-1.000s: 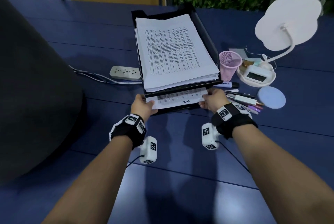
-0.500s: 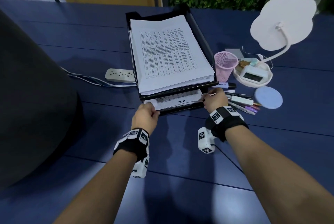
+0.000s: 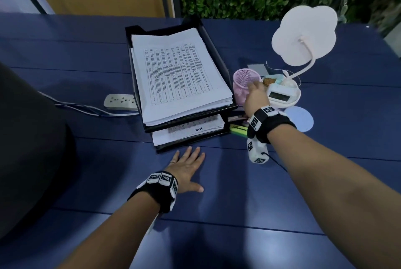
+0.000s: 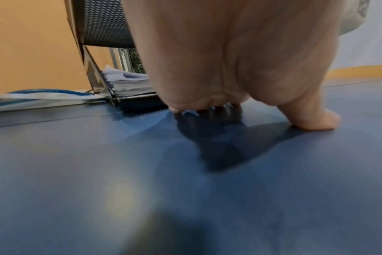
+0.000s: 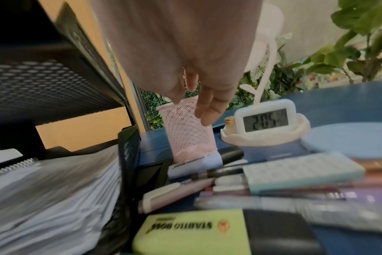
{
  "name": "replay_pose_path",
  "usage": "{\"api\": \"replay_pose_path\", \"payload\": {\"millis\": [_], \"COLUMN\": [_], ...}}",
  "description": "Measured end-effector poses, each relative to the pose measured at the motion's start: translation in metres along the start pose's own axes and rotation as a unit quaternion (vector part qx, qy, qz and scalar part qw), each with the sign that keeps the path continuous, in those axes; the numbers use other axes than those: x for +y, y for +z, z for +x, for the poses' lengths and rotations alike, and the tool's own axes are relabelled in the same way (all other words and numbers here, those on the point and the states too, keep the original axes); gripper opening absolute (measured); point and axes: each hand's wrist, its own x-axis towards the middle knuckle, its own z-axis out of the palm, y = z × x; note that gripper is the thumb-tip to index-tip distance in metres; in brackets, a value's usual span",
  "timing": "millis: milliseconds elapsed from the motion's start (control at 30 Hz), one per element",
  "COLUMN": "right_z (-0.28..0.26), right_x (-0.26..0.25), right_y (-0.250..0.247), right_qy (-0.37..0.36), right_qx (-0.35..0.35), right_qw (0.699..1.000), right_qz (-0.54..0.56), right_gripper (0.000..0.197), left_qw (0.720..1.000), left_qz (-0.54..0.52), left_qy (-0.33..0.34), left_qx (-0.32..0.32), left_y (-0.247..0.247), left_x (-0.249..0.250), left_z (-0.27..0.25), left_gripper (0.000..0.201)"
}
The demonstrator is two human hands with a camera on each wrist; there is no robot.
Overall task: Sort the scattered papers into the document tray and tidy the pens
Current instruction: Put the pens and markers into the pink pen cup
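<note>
Paper stacks (image 3: 178, 73) in both document tray (image 3: 219, 60) tiers

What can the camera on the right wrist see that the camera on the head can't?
Only the right wrist view shows the digits 2:05 on the white digital clock and the lettering on the yellow-green highlighter. Only the head view shows the white cloud-shaped lamp head, the white power strip and the left hand flat on the blue table. Both show the right hand open at the pink mesh pen cup beside the black mesh document tray.
</note>
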Motion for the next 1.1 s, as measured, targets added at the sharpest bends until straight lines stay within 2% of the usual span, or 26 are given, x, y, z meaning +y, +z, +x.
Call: {"api": "replay_pose_path", "payload": {"millis": [100,267,467,567,867,1000,1100], "right_z": [0.018,0.027,-0.011,-0.045,-0.153,-0.178,-0.185], "right_x": [0.003,0.005,0.006,0.005,0.037,0.051,0.053], "right_y": [0.003,-0.001,-0.024,-0.035,-0.017,-0.003,-0.005], "right_qy": [-0.023,0.005,-0.02,-0.051,-0.107,-0.133,-0.135], "right_qx": [-0.017,0.028,0.116,0.129,0.1,0.057,0.017], "right_qw": [0.998,0.998,0.991,0.987,0.978,0.98,0.981], "right_qz": [-0.05,-0.052,0.062,0.08,0.15,0.134,0.141], "right_gripper": [0.038,0.031,0.019,0.018,0.017,0.015,0.012], "left_qw": [1.0,1.0,1.0,1.0,0.998,0.995,0.987], "left_qz": [0.004,-0.001,-0.003,-0.002,-0.031,-0.062,-0.132], "left_qy": [0.004,0.016,0.01,-0.002,-0.048,-0.067,-0.058], "left_qx": [-0.012,-0.019,-0.024,-0.021,0.012,0.026,0.073], "left_y": [-0.004,-0.003,-0.005,-0.009,-0.016,-0.02,-0.016], "left_x": [-0.002,-0.005,-0.001,0.004,0.022,0.031,0.038], "left_z": [0.006,0.008,0.005,0.003,0.001,0.003,0.008], "left_gripper": [0.11,0.11,0.11,0.111,0.117,0.115,0.108]}}
